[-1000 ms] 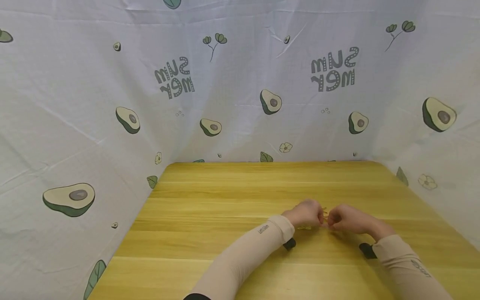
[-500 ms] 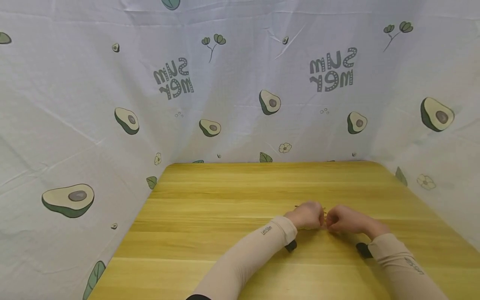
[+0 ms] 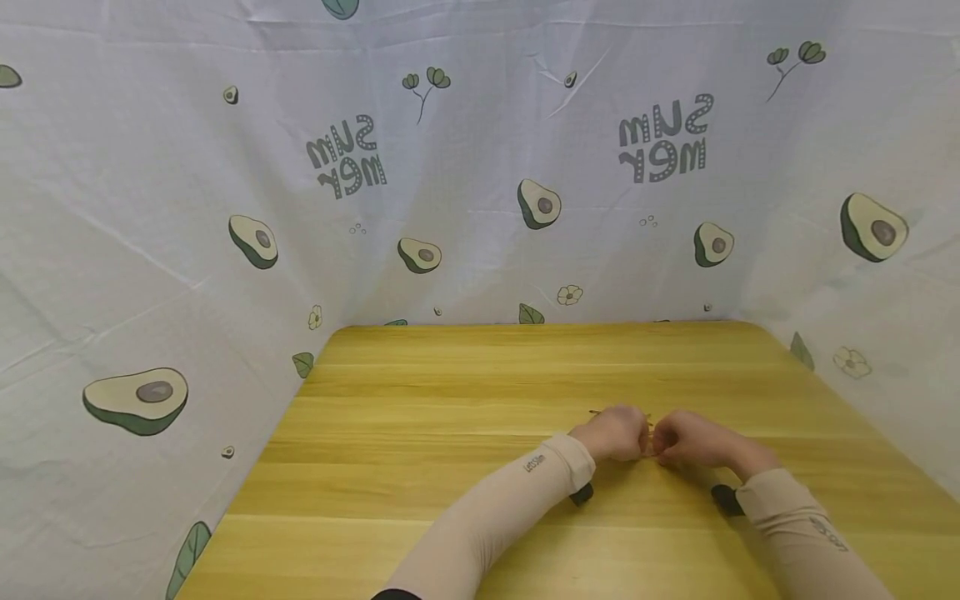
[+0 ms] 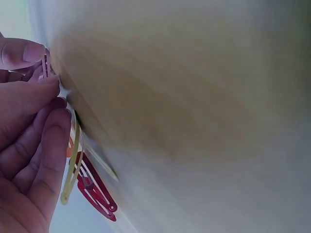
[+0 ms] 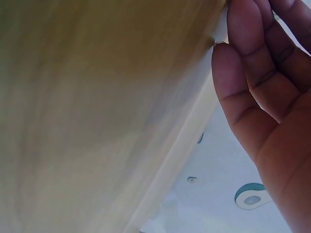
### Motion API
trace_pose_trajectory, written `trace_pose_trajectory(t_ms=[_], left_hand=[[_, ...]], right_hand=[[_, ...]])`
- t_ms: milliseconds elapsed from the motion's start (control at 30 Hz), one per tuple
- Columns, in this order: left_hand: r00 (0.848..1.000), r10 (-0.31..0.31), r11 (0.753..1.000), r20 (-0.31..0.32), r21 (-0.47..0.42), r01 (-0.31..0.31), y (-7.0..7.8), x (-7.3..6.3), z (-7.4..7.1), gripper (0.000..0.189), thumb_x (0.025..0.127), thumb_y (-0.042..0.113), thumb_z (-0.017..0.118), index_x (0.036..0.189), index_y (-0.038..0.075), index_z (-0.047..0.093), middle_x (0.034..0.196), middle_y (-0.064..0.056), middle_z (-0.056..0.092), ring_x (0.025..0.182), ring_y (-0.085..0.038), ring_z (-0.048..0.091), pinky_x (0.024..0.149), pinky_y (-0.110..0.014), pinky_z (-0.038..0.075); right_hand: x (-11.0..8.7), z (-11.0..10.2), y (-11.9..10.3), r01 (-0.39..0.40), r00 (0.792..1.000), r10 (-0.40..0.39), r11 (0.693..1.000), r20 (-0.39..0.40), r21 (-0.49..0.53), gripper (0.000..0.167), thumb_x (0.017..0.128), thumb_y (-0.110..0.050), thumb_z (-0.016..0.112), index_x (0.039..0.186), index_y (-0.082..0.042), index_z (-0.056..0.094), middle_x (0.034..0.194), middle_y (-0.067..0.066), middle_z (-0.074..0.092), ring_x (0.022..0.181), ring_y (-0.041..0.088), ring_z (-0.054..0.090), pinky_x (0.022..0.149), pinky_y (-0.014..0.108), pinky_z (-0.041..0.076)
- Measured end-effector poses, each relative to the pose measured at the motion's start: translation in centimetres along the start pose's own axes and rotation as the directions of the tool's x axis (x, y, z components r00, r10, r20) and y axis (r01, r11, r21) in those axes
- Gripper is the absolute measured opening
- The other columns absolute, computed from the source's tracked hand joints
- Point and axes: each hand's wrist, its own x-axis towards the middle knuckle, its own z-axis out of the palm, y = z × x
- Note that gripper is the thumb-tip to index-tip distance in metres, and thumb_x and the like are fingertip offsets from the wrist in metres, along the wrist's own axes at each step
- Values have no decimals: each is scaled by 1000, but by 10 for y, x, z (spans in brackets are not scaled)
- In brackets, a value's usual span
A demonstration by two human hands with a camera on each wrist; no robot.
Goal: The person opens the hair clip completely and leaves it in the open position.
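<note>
My left hand (image 3: 618, 432) and right hand (image 3: 697, 437) meet fingertip to fingertip just above the table. Between the fingertips sits a small pinkish snap hair clip (image 4: 46, 65), which both hands seem to pinch; fingers cover most of it. Beside the left hand's lower fingers, the left wrist view shows a yellow snap hair clip (image 4: 65, 196), red snap hair clips (image 4: 99, 187) and a bit of orange (image 4: 69, 151). In the right wrist view the right hand's fingers are curled, and their tips run out of the picture, so the clip is out of sight there.
The wood-grain table (image 3: 450, 375) reaches back to a white curtain (image 3: 480, 167) printed with avocados and leaves. This curtain also hangs along both sides. Thin clip ends (image 3: 595, 412) stick out behind the left hand.
Over the last second the hands have drawn slightly closer, the left shifting right and the right shifting left. A yellow piece seen below the left hand is now covered.
</note>
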Motion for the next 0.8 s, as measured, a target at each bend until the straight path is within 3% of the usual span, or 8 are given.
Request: trace_pose_trajectory(t_ms=[233,500,600,800], left_hand=[[1000,4,1000,5,-14,-4,-3,0,1,46,87,4,66,52,17,39,49,7,26,43,-5,20,43,-18,19],[999,-29,990,-26,-137,25,-14,-3,-1,43,87,21,73,54,18,46,48,9,32,43,-3,27,41,-18,26],[998,-57,985,-39,-165,49,-22,-5,-4,46,88,24,72,55,18,42,49,9,28,42,-4,23,41,-19,23],[983,-134,981,-126,-161,113,-48,-7,-18,44,98,32,63,59,19,47,51,9,37,44,-4,31,42,-19,29]], right_hand=[[2,0,1,-2,1000,2,1000,-12,-11,10,81,-2,73,77,-7,66,74,-5,60,64,0,47,59,22,41],[0,-3,0,-12,1000,12,1000,-12,-2,7,85,-8,73,83,-5,68,78,-4,63,66,0,49,60,23,43],[1,-7,-2,-37,999,37,999,-13,1,6,89,-11,71,87,-6,69,81,-2,65,67,1,50,61,24,44],[16,-17,-13,-76,995,75,997,-67,-18,17,97,-15,63,100,0,70,93,7,72,80,12,62,69,30,51]])
